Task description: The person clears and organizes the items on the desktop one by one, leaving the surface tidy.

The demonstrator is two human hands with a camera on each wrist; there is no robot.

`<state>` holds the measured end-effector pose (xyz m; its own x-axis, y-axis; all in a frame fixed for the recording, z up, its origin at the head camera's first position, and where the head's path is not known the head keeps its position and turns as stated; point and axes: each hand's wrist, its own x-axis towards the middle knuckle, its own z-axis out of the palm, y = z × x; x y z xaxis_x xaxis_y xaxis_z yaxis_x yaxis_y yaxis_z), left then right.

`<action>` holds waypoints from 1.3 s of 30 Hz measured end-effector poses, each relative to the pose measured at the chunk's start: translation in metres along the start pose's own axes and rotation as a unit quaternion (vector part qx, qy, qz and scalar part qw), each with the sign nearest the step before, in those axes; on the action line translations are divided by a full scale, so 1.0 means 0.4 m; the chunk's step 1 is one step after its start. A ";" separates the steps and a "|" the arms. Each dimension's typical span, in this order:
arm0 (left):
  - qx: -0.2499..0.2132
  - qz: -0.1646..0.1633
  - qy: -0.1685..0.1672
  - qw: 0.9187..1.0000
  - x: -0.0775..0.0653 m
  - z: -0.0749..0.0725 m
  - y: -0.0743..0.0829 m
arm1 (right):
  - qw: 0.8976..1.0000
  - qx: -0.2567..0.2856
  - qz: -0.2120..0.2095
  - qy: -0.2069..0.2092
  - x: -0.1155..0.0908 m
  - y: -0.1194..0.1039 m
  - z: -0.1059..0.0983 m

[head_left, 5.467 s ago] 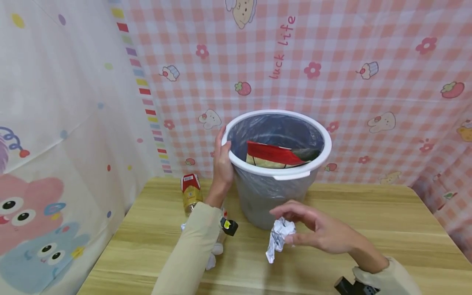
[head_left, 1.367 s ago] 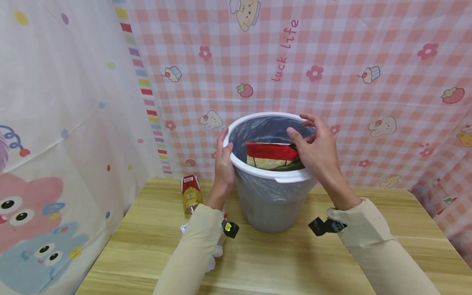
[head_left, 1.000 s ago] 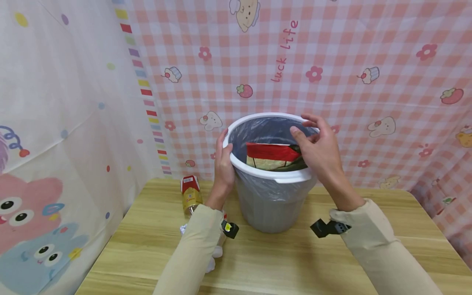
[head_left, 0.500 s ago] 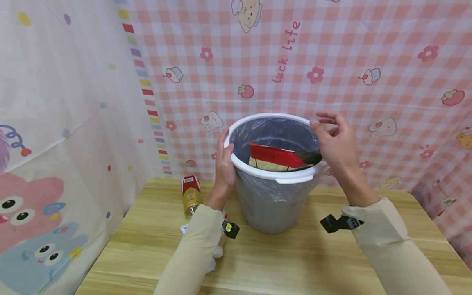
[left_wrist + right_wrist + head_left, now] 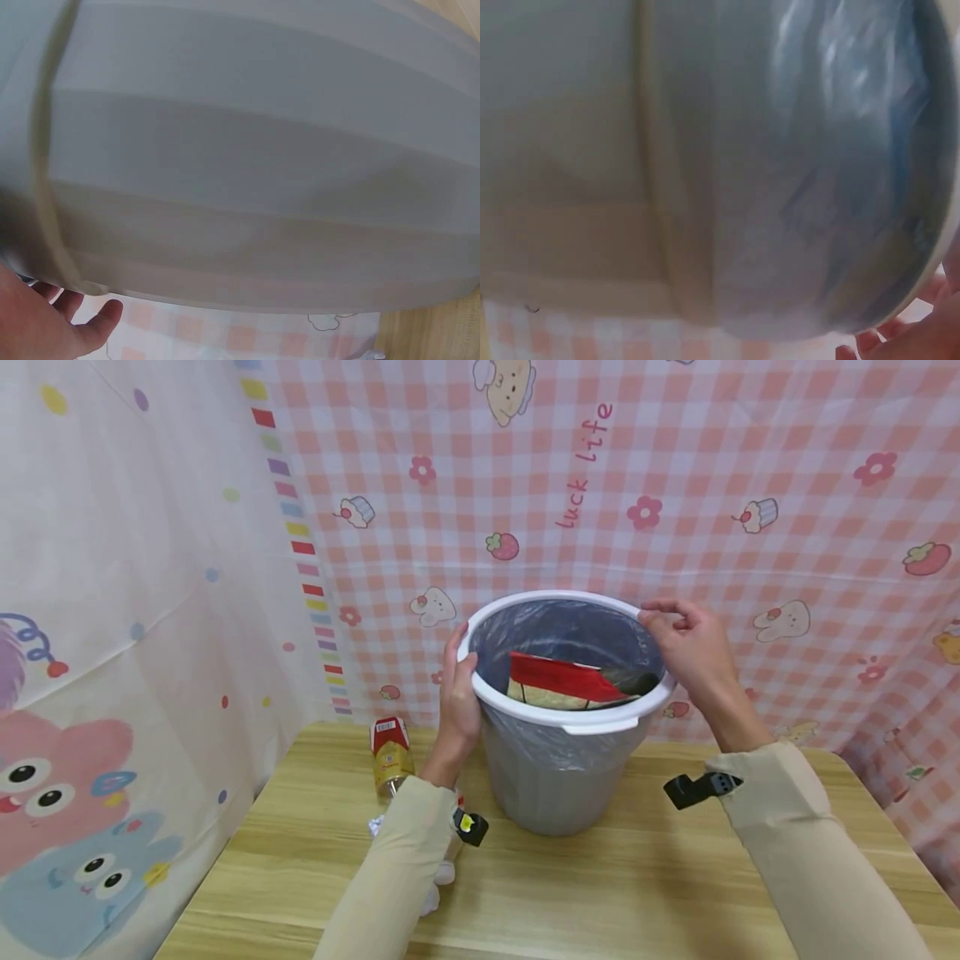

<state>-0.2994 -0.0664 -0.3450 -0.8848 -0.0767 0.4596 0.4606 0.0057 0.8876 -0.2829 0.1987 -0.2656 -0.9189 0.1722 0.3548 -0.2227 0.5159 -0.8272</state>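
Your left hand and right hand clamp their fingers on the bin, which hides the base of the red packet, while your left sleeve partly covers crumpled paper.

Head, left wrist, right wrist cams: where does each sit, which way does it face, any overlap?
Head: worn on the head, facing forward and down at the bin and table; both sleeves, left grip and right grip show.
Left wrist: on that wrist, facing the bin's outside; part of left grip, lower left.
Right wrist: on that wrist, facing the bin's outside and liner; part of right grip, lower right.
Shared: both wrist views catch the checked backdrop.
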 end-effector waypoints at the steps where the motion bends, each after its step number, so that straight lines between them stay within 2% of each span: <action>1: 0.000 0.000 0.000 1.000 0.000 0.000 0.000 | 1.000 -0.005 0.005 -0.013 0.005 0.006 0.000; 9: -0.006 0.005 -0.005 1.000 0.000 -0.002 -0.002 | 0.990 0.003 0.052 -0.129 0.034 0.038 0.006; 15: -0.020 0.002 -0.006 1.000 -0.004 -0.004 -0.002 | 0.982 -0.002 0.071 -0.177 0.039 0.051 0.008; 20: -0.020 -0.001 -0.006 1.000 -0.006 -0.003 0.011 | 0.978 -0.008 0.087 -0.188 0.043 0.052 0.006; 27: -0.012 0.000 -0.006 1.000 -0.001 0.000 0.000 | 0.978 -0.030 0.096 -0.184 0.047 0.047 0.000; 36: 0.011 -0.029 -0.001 0.999 0.000 -0.004 0.012 | 0.976 -0.043 0.108 -0.186 0.050 0.038 0.004; 39: 0.017 -0.044 -0.009 0.999 -0.001 -0.005 0.017 | 0.975 -0.047 0.112 -0.188 0.048 0.039 0.002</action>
<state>-0.2958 -0.0681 -0.3392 -0.9232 -0.0597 0.3796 0.3782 0.0340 0.9251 -0.3042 0.2095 -0.2719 -0.9993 -0.0212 -0.0297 0.0120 0.5779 -0.8161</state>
